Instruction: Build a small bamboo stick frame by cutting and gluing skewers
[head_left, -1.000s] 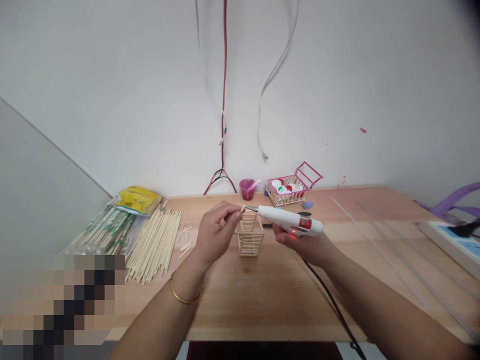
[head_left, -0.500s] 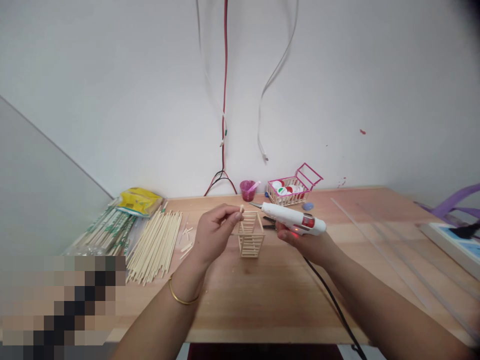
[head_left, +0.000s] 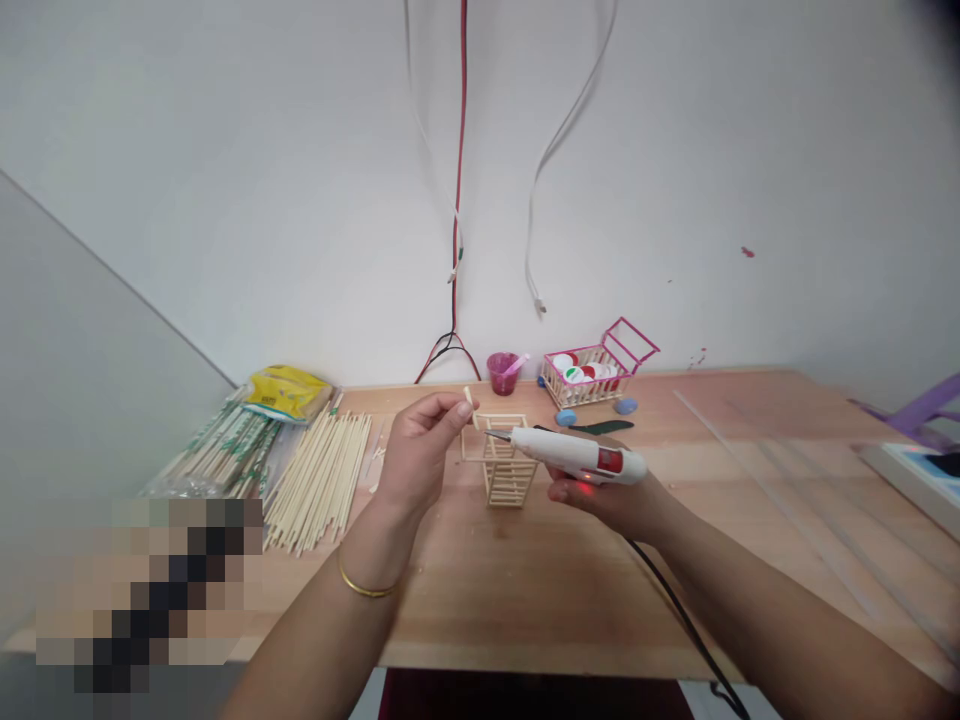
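Note:
Between thumb and fingers, my left hand (head_left: 422, 440) pinches a short wooden stick (head_left: 469, 396), held tilted above the table. My right hand (head_left: 611, 505) is wrapped round a white hot glue gun (head_left: 570, 453) with a small red light glowing on it. Its metal nozzle points left, close to the stick's lower end; whether they touch I cannot tell. Behind the nozzle and partly hidden by the gun stands a small open frame (head_left: 507, 490) built of wooden sticks on the wooden table (head_left: 450, 600).
Loose wooden sticks (head_left: 319, 485) lie at left, beside packaged sticks (head_left: 225, 440) and a yellow packet (head_left: 287, 394). A purple cup (head_left: 502, 374) and a pink-edged stick cart (head_left: 589, 380) holding bottle caps stand at the back. A black cable (head_left: 675, 610) trails from the gun; a power strip (head_left: 919, 490) lies right.
The glue gun has moved slightly left and down, its nozzle now below the stick's top. The stick is tilted more and shows more of its length. The whole view has shifted slightly.

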